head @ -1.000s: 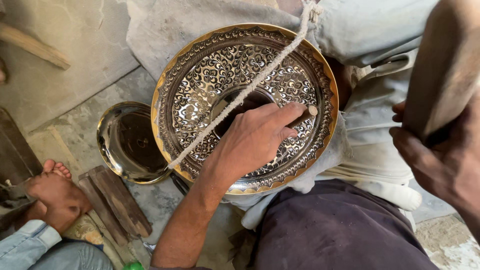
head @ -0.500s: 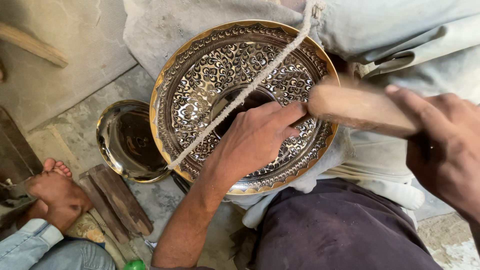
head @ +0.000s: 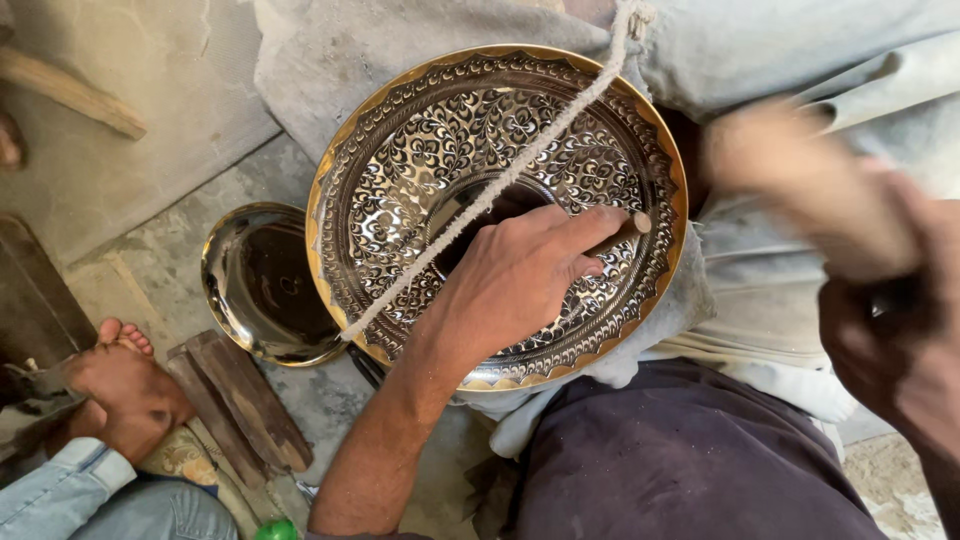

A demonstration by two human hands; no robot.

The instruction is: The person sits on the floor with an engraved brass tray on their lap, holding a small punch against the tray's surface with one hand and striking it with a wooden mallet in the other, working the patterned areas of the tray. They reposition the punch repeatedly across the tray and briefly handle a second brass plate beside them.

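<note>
Left hand [head: 515, 280] clenched round a thin punch [head: 618, 233], planted on the ornate brass plate [head: 400, 170] that rests tilted in the lap on grey cloth [head: 330, 60]; punch's long axis runs up-right, its struck end poking out past the fingers toward the plate's right rim; right hand [head: 890, 340] off to the right, gripping a blurred wooden mallet [head: 800, 185] just beside that end, so nearer it; a rope [head: 520, 170] crosses the plate diagonally; a plain brass dish [head: 255, 290] lies left on the floor.
</note>
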